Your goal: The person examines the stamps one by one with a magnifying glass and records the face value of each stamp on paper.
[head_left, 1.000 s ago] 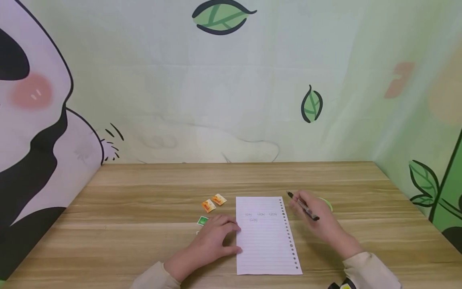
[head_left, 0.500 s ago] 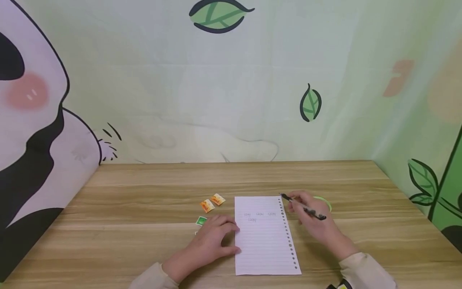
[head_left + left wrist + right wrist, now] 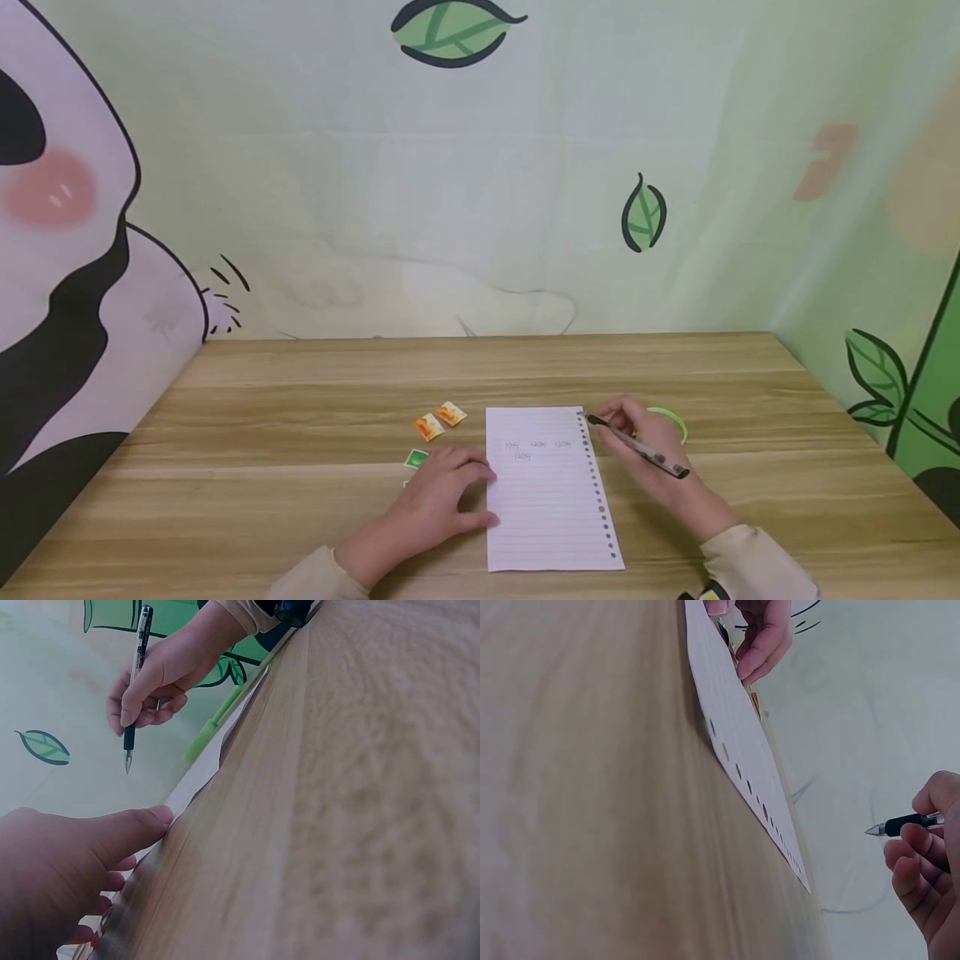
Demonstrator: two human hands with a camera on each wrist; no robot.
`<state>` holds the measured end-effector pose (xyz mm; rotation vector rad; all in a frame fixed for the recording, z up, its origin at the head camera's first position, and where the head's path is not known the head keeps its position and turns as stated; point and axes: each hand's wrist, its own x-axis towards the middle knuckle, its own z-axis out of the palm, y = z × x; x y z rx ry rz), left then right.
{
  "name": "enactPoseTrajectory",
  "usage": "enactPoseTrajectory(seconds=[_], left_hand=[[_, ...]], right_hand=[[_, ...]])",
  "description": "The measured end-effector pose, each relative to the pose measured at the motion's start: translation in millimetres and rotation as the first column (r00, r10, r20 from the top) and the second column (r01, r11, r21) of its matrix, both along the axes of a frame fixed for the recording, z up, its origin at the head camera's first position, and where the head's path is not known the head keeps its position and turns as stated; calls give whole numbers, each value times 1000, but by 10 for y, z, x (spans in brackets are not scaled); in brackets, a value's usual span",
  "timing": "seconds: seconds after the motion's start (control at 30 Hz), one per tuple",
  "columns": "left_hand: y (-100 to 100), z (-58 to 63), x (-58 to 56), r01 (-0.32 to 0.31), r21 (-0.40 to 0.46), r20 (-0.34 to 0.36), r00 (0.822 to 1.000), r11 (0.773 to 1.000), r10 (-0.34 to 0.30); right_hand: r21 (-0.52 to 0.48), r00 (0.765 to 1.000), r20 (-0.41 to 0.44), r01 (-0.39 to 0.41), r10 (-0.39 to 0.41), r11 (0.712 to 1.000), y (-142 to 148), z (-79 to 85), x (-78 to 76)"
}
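A sheet of white ruled paper (image 3: 551, 517) lies on the table, with a punched right edge and several handwritten marks in its upper part. On its left edge rest the thumb and fingertips of my left hand (image 3: 442, 498), fingers spread and gently bent. My right hand (image 3: 662, 433) pinches a black pen (image 3: 647, 452) beside the sheet's upper right corner. In the left wrist view the pen's metal tip is bare and points down, above the table. The right wrist view also shows the pen tip (image 3: 874, 831) apart from the sheet.
Two small orange stamp-like pieces (image 3: 430, 427) lie beyond my left hand. A green, white-bordered piece (image 3: 416, 458) is partly covered by that hand. Behind my right hand shows a light-green curved rim (image 3: 675, 418). A wall with painted leaves (image 3: 643, 215) backs the wooden table (image 3: 300, 417).
The pen has moved slightly left to the sheet's corner, and its rear end has swung right and toward me. My left hand stays on the paper. The head view has shifted slightly.
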<state>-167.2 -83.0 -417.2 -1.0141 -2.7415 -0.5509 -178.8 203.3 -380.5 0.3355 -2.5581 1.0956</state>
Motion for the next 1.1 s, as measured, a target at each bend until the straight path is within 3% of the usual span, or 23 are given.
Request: enactPoseTrajectory(seconds=[0.13, 0.33, 0.5, 0.63, 0.93, 1.1], left_hand=[[2, 9, 1, -5, -8, 10, 1000, 1000, 5], [9, 19, -3, -6, -16, 14, 1000, 1000, 6], [15, 8, -11, -4, -23, 9, 1000, 1000, 4], [12, 4, -9, -7, -22, 15, 1000, 1000, 7], [2, 14, -8, -8, -18, 17, 1000, 1000, 9], [-2, 9, -6, -6, -20, 10, 1000, 1000, 6]], right_hand=[[-42, 997, 69, -24, 27, 999, 6, -4, 5], [-119, 974, 217, -34, 60, 992, 13, 0, 6], [-111, 972, 227, -35, 60, 993, 40, 23, 14], [-149, 967, 228, -81, 114, 986, 43, 24, 6], [-294, 892, 362, -164, 269, 942, -66, 57, -44], [-288, 902, 334, -178, 273, 941, -156, 25, -79]])
